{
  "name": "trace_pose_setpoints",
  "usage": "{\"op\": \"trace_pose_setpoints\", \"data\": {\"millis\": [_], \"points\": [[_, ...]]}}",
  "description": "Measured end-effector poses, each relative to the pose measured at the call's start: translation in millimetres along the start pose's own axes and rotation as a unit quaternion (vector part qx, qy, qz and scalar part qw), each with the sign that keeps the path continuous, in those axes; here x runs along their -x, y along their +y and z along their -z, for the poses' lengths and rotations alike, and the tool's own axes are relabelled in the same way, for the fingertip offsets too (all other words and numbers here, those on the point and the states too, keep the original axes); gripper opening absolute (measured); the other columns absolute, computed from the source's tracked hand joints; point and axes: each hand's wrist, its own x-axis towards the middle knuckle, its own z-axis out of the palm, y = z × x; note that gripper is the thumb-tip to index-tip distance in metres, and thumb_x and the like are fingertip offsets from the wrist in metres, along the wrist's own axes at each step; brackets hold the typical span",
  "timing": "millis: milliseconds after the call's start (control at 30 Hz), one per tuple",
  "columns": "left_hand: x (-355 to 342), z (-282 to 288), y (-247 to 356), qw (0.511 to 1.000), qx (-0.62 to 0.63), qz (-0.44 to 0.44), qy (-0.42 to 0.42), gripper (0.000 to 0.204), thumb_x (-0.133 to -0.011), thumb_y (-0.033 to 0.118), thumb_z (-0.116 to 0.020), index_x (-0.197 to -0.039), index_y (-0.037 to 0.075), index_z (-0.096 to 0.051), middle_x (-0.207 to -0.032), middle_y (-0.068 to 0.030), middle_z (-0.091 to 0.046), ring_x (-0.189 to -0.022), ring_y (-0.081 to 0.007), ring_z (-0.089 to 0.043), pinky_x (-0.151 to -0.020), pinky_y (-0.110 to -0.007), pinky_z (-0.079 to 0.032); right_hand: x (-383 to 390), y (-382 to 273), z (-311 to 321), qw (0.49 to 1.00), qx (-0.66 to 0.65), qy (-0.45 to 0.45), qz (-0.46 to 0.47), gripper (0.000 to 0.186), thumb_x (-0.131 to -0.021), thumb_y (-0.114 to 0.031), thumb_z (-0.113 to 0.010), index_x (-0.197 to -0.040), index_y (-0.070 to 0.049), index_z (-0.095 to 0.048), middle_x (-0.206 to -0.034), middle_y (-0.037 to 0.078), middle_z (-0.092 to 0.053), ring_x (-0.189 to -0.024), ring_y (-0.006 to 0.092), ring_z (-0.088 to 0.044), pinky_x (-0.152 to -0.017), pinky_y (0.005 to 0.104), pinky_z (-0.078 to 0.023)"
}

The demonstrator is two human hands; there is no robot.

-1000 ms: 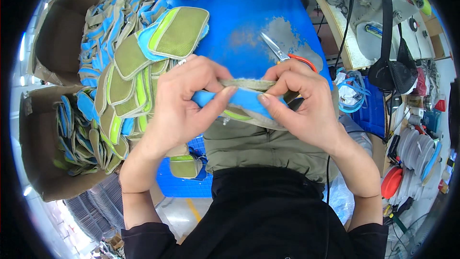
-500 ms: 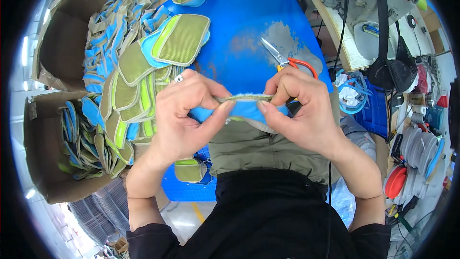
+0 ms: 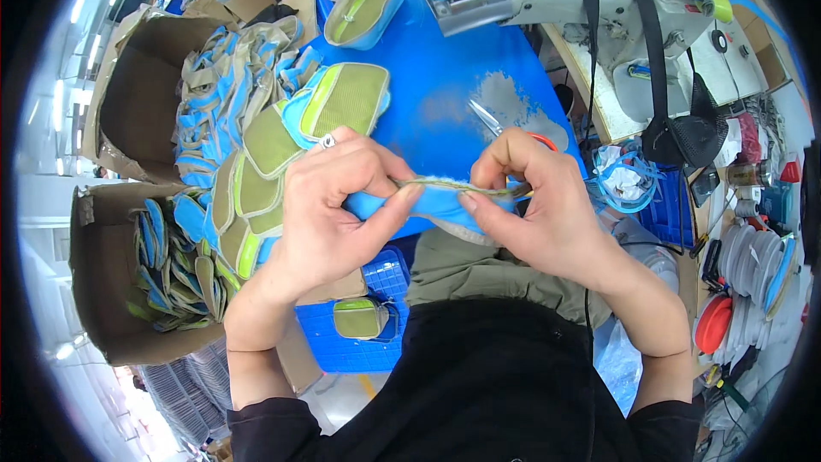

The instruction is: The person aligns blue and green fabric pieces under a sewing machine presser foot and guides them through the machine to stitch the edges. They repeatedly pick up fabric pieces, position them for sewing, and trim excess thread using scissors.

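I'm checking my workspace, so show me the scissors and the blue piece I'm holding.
Scissors (image 3: pixel 487 117): head view, on the metal blades.
Blue piece (image 3: pixel 439 203): head view, on its blue side, near the middle.

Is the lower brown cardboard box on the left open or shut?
Open: the lower brown cardboard box shows green and blue fabric pieces lying uncovered inside.

A soft blue fabric piece (image 3: pixel 439 204), its upper edge beige and fuzzy, stretches crosswise, pinched between left hand (image 3: pixel 344 198) and right hand (image 3: pixel 540 205).
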Motion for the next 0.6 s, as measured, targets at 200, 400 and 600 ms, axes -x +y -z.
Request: {"op": "trace_pose_setpoints", "data": {"millis": [200, 400, 600], "points": [[-32.5, 29.4, 6.2, 0.996, 0.024, 0.01, -0.087, 0.026, -0.078, -0.001, -0.08, -0.066, 0.004, -0.057, -0.08, -0.0093, -0.073, -0.074, -0.0196, -0.066, -0.073, -0.033, -0.048, -17.8, -19.0, 22.1, 0.983, -0.062, -0.154, -0.072, 0.02, -0.092, -0.009, -0.073, -0.109, 0.002, -0.074, -0.08, 0.004, -0.068, -0.069, 0.0104, -0.06, -0.062, 0.0286, -0.047], [-68.7, 45.4, -14.8, 0.973, 0.137, 0.061, -0.177, 0.032, -0.08, 0.001, -0.082, -0.066, 0.004, -0.053, -0.08, -0.0073, -0.073, -0.075, -0.0155, -0.064, -0.074, -0.031, -0.049, -25.9, -14.3, 15.5, 0.95, -0.229, -0.149, -0.149, 0.017, -0.096, -0.009, -0.073, -0.109, 0.002, -0.075, -0.084, 0.0, -0.07, -0.074, 0.0032, -0.057, -0.065, 0.0244, -0.047], [-109.9, 52.4, -50.8, 0.931, 0.22, 0.092, -0.275, 0.033, -0.08, 0.001, -0.084, -0.066, 0.005, -0.054, -0.081, -0.0075, -0.07, -0.08, -0.012, -0.065, -0.076, -0.03, -0.05, -37.3, -0.5, 2.3, 0.902, -0.373, -0.083, -0.2, 0.019, -0.097, -0.008, -0.073, -0.112, 0.004, -0.073, -0.091, 0.001, -0.074, -0.079, 0.0036, -0.063, -0.07, 0.0225, -0.05]]}}
